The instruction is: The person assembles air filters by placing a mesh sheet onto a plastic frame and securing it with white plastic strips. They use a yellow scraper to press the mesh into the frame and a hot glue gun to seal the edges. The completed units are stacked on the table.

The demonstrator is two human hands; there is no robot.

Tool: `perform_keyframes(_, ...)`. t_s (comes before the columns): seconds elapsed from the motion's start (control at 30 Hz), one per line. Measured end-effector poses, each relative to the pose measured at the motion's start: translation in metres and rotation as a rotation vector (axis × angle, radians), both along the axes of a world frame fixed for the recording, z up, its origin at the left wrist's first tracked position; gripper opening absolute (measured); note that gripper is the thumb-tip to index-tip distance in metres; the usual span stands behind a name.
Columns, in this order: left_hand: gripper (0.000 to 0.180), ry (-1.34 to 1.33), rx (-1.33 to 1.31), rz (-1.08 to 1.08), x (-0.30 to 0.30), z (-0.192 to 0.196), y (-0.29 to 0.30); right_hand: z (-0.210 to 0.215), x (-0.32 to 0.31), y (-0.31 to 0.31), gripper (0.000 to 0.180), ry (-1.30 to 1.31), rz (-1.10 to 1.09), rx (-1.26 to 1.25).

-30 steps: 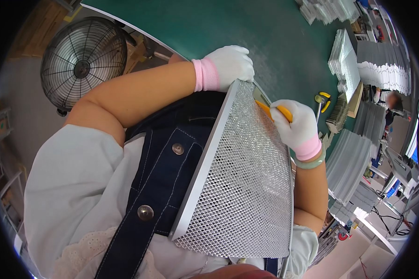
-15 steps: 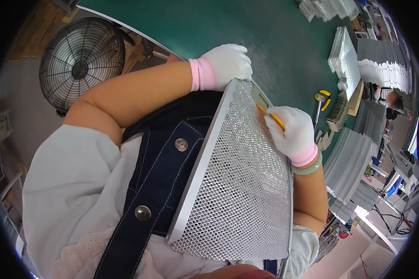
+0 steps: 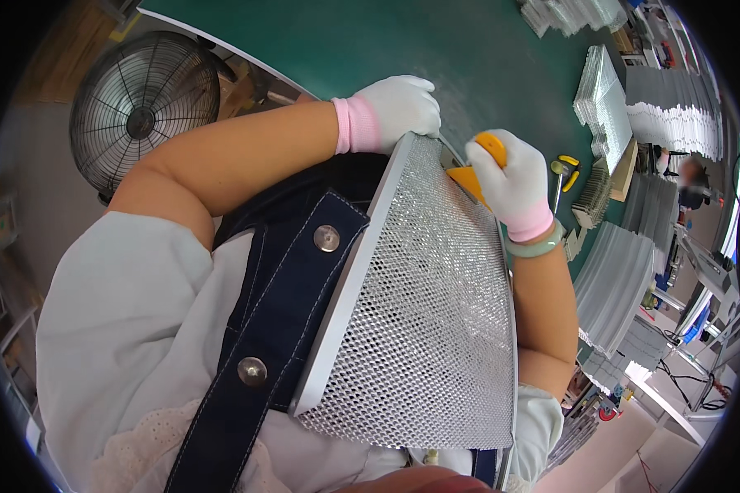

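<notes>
mesh panel [image 3: 419, 320] propped against the body – left hand [image 3: 399, 107] grips its top corner, right hand [image 3: 510, 177] clenches an orange tool [image 3: 477, 164] at the edge.

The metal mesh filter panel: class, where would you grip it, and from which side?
Grip the mesh filter panel by its solid frame edge, from the top corner, probably as the left hand does. The mesh looks thin and easily dented; the right hand holds an orange tool at the far edge.

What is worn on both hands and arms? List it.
Left hand: white knit glove with a pink ribbed cuff, forearm bare. Right hand: matching white glove with pink cuff, plus a pale green bangle at the wrist. White short sleeves cover the upper arms.
</notes>
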State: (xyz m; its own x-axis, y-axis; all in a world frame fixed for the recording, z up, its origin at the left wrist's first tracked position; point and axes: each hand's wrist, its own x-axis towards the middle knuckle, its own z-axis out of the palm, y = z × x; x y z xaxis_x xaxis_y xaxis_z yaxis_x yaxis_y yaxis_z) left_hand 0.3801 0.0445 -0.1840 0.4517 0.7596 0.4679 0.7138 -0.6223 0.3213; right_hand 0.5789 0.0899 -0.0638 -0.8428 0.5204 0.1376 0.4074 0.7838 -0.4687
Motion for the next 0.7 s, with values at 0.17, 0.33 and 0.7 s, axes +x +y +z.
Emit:
perform_keyframes(0.17, 0.016, 0.016, 0.012, -0.004, -0.001, -0.001, 0.002, 0.009, -0.004, -0.009, 0.012, -0.065, 0.203, 0.284)
perform_keyframes(0.33, 0.016, 0.014, 0.031, -0.036, -0.001, 0.002, 0.004, -0.009, 0.067, 0.009, 0.015, 0.633, -0.396, -0.107)
perform_keyframes(0.7, 0.015, 0.067, -0.023, -0.029, -0.001, 0.008, 0.000, -0.049, 0.122, -0.011, 0.045, -0.133, -0.150, 0.356)
